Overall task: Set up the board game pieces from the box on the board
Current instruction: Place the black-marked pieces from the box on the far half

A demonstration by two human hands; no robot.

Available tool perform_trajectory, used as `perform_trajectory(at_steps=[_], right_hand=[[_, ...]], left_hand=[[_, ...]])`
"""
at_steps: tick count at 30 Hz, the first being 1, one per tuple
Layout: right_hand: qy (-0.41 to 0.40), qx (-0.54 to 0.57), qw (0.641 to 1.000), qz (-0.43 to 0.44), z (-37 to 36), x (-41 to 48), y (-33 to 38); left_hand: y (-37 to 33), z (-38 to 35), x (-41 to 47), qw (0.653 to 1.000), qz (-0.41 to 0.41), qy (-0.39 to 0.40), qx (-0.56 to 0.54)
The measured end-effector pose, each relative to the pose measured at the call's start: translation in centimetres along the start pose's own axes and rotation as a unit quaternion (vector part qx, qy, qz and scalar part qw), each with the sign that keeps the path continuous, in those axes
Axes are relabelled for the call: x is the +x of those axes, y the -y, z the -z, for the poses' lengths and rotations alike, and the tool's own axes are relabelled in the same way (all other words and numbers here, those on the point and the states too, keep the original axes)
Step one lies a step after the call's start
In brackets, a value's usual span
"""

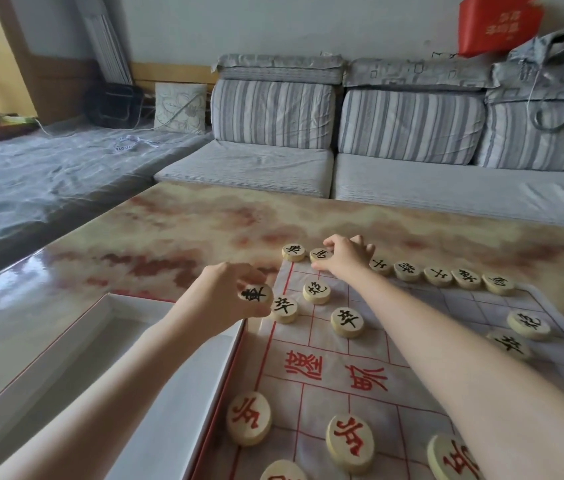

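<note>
Your left grip (228,299): pinching a pale round disc (255,294), black character | your right grip (346,256): curled at the board (370,348) far edge, contents cannot be told

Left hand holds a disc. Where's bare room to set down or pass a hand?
Free: marbled tabletop beyond the far row of black-lettered wooden discs; the white red-gridded board's middle band, beyond the red-lettered wooden discs; the white box's interior. Crowded: that far row under the right hand, and the board's left edge, where the left hand holds a black-lettered disc.

Red piece (282,472) cut by bottom edge; board (464,306) cropped right.
</note>
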State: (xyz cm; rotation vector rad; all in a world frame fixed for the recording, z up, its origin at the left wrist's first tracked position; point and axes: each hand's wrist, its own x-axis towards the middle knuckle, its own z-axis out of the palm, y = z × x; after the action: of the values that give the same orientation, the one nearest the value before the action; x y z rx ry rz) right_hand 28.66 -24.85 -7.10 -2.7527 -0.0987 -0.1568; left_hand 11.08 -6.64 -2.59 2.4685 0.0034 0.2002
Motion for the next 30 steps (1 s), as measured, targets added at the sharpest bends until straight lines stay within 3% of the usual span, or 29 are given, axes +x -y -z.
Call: perform_trajectory(at_steps=[8, 16, 20, 26, 30], right_hand=[[-0.067, 0.108, 0.992, 0.003, 6.6, -5.9, -5.4], [-0.150, 0.133, 0.969, -0.141, 14.3, -10.9, -23.6], [-0.139, 0.151, 0.959, -0.198, 14.8, -13.9, -31.4], [-0.147, 0.070, 0.982, -0.093, 12.8, -17.3, -34.4], [-0.166, 0.024, 0.983, -0.070, 12.6, -17.2, -34.6]], left_hand=[[-4.8, -2.6, 0.6, 0.999, -0.038, -0.001, -0.019], [-15.0, -10.1, 2.8, 0.989, -0.132, 0.053, -0.032], [-19.0, -14.5, 4.4, 0.986, -0.143, 0.060, -0.058], [-24.2, -20.1, 7.7, 0.983, -0.154, 0.066, -0.076], [-26.8, -23.0, 10.3, 0.982, -0.163, 0.068, -0.061]])
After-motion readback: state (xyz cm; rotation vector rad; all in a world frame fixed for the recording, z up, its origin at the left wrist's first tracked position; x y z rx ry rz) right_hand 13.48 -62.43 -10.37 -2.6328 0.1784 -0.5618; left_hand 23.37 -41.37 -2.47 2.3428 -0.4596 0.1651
